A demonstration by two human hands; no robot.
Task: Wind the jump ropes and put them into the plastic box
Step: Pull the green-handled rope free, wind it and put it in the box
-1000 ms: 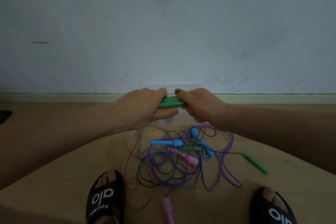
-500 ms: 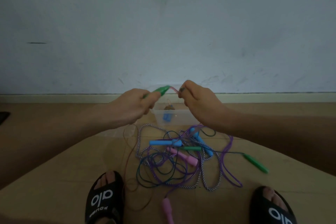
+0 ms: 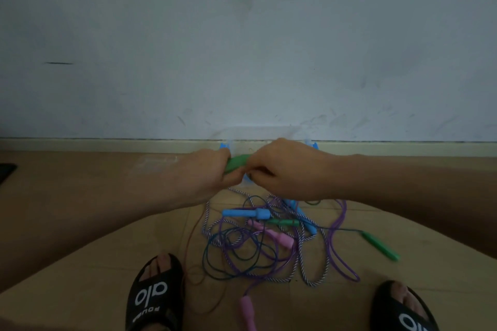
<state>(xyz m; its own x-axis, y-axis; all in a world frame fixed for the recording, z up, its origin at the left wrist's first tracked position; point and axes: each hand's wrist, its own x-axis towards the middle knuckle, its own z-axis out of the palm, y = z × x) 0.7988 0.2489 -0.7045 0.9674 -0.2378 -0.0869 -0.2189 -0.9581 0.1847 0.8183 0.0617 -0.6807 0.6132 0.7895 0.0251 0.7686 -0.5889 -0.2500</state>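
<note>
Both hands grip green handle [image 3: 238, 162] above rope tangle [image 3: 265, 239], near baseboard [image 3: 107, 145].

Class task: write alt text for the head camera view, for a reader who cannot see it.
Two hands, left hand and right hand, grip a green handle above tangled jump ropes on the floor, before a clear plastic box.

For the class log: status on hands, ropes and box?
Left hand and right hand both grip green handle. Rope tangle on floor. Plastic box behind hands, mostly hidden.
</note>
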